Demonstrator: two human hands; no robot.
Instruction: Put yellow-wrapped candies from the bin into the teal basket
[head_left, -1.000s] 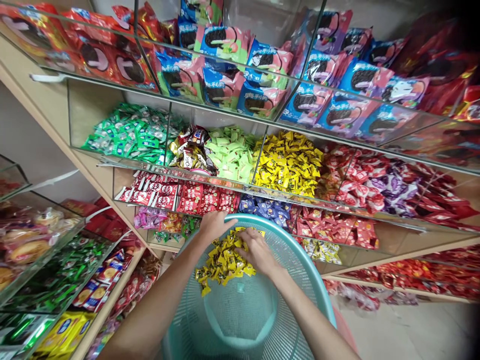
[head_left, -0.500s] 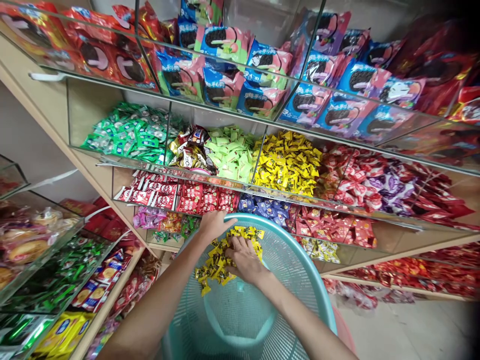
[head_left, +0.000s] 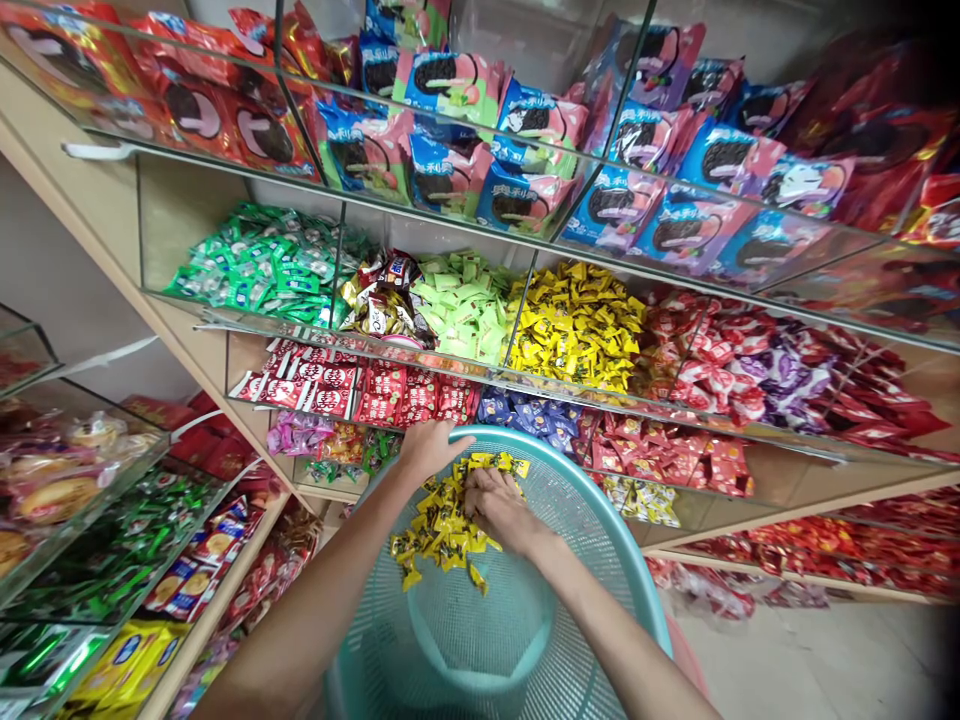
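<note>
A teal mesh basket (head_left: 600,560) is tilted toward the shelves, and my left hand (head_left: 426,448) grips its far rim. Inside it lies a heap of yellow wrapped candies (head_left: 435,525). My right hand (head_left: 499,505) rests on the heap with fingers curled round some of them. Straight above, behind a glass front, a shelf bin holds a big pile of the same yellow candies (head_left: 577,325).
Glass-fronted shelves hold green candies (head_left: 262,265), light green candies (head_left: 461,305), red and purple candies (head_left: 750,360), red packets (head_left: 360,385) and cookie bags (head_left: 517,190) above. More snack shelves (head_left: 97,540) stand at left. Floor (head_left: 825,660) shows at lower right.
My right hand has pulled back and closed into the yellow candies, shifting the heap; one candy has slid lower in the basket. The left hand has stayed on the rim.
</note>
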